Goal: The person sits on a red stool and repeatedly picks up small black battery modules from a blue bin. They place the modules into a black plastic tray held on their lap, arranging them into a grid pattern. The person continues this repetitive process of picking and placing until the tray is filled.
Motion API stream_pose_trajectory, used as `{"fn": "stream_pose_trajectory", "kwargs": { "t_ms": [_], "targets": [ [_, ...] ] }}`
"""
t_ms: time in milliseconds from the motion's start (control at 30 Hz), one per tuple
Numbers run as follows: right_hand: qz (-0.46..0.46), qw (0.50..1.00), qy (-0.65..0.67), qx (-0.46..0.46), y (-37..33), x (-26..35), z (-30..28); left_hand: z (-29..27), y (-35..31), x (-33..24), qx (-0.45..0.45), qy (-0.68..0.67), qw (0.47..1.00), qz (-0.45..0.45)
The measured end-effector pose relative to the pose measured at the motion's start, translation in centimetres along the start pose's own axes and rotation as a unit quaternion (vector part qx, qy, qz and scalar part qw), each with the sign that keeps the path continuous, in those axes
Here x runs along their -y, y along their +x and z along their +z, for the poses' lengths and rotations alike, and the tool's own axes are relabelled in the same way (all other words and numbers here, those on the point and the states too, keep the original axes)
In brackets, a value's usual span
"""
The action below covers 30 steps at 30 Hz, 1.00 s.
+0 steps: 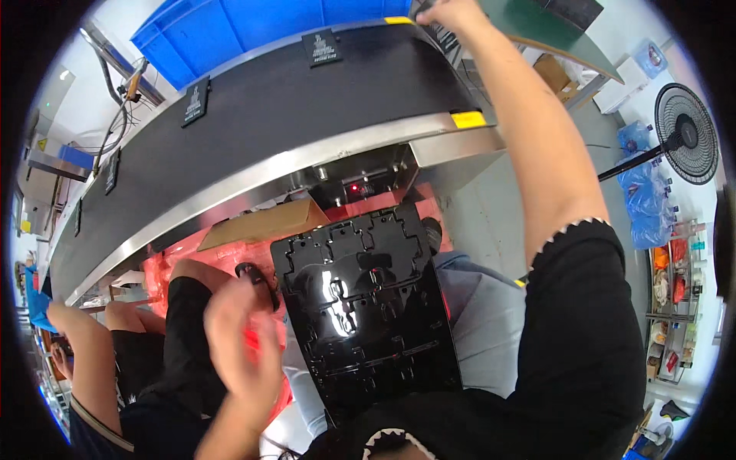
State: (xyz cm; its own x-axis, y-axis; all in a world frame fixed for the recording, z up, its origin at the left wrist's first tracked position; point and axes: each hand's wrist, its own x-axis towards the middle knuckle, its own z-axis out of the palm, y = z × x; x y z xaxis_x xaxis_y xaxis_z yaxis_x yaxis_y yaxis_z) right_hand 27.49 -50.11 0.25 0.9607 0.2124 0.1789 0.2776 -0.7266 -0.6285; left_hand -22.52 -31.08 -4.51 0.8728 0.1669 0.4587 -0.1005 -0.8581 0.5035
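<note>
My right hand reaches to the far end of the conveyor belt, at the picture's upper edge. Its fingers are closed on a flat black pack with white print, partly hidden by the hand. Smeared by motion, my left hand hangs in the air left of my lap; I cannot make out its fingers or anything in them. Across my thighs lies a glossy black plastic tray with moulded recesses. Similar flat packs lie spaced along the belt, one near its far side and another further left.
The dark conveyor belt has a metal rim and yellow corner tape. A blue crate stands behind it. Beneath sits an open cardboard box by red plastic film. To the left is a co-worker's arm; a black fan stands right.
</note>
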Motion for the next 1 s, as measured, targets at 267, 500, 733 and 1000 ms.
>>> {"fn": "stream_pose_trajectory", "kwargs": {
  "t_ms": [267,500,733,1000],
  "targets": [
    [-0.039,0.933,0.355,0.036,-18.2,2.8,-8.6,11.4,35.3,2.3,0.158,0.09,0.98,0.083],
    [-0.028,0.917,0.361,0.167,-29.3,0.4,-7.6,13.1,35.1,1.2,0.219,0.003,0.972,0.08],
    [-0.001,0.868,0.447,0.215,-33.3,1.7,5.9,4.7,22.8,-2.0,-0.057,0.012,0.97,0.237],
    [-0.302,0.946,0.121,0.013,-33.8,1.9,8.0,2.2,4.2,2.1,0.176,-0.02,0.984,0.011]
  ]
}}
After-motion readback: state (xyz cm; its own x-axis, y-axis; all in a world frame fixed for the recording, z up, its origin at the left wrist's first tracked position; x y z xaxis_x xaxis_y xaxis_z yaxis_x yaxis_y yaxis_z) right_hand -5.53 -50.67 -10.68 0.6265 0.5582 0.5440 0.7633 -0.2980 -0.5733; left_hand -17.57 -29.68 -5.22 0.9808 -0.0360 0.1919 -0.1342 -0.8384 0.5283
